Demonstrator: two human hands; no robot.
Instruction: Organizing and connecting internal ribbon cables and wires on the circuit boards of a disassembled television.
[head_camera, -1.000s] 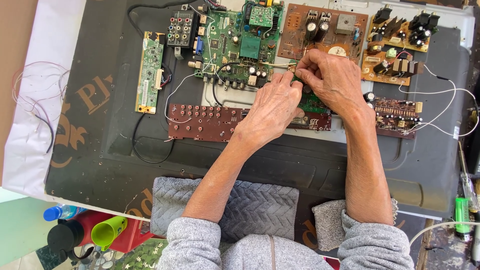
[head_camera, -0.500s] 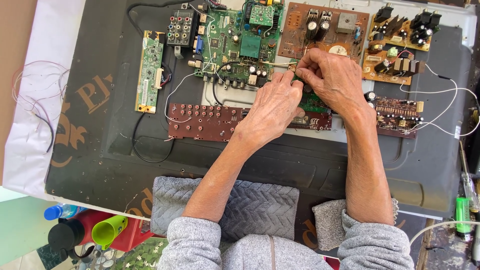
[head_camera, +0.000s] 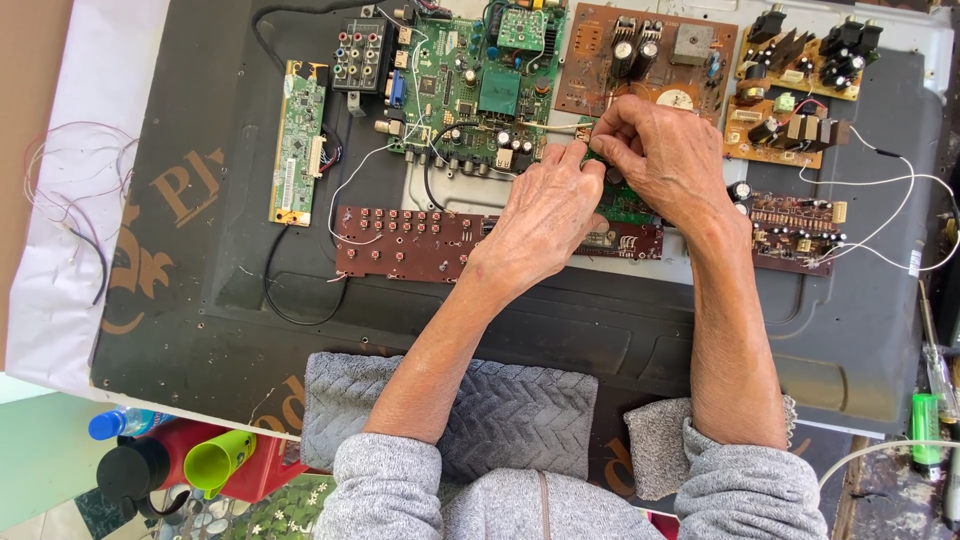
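Barely anything is shifting since a second ago; both hands are staying bunched over the green mainboard (head_camera: 470, 90)'s lower right corner; left hand (head_camera: 545, 215) is curling beside it, right hand (head_camera: 655, 155) is pinching a small connector (head_camera: 583, 131) on the white lead; judging it's seating the plug, needing a straight push.

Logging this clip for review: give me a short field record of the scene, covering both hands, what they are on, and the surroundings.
surface: dark flat panel back
left hand: over a small green board, fingers pinched at a white wire
right hand: fingertips meeting the left hand's
nearby boards: green main board, brown button board, brown power board
grip contents: too hidden to tell
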